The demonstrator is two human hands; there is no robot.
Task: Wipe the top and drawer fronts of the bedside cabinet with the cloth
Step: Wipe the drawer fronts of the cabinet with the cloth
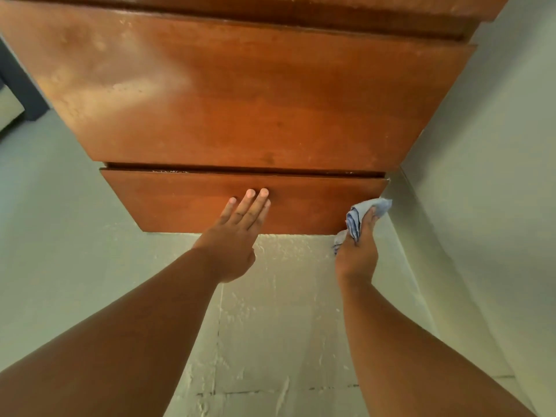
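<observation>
Blue cloth (356, 219) is bunched inside the right hand (358, 254). The fingers and thumb are curled round it, and folds project above and below the fist. The cloth lies at the lower right corner of the lower drawer front (180, 200) of the bedside cabinet (376, 13), with its upper tip at the drawer's right edge. Whether it presses on the wood cannot be told.

The left hand (237, 236) grips nothing. Its fingers (255, 203) are straight, close together and laid flat on the same drawer front near the middle, tips toward the top edge. The two hands are well apart, with bare wood between them.

A narrow dark gap (240, 169) separates the lower drawer front from the upper drawer front (255, 100), which appears wider in this view. The left part of the upper front carries a pale, hazy film; the right part is a clearer red-brown.

On the right, a pale wall (496, 176) runs just beside the cabinet's right edge, leaving little room around the right hand. Below the drawer's bottom edge, the floor (285, 326) is pale, rough and crossed by thin joint lines. It lies open between the forearms and to the left of the cabinet. A dark object (21, 82) shows at the far left edge
</observation>
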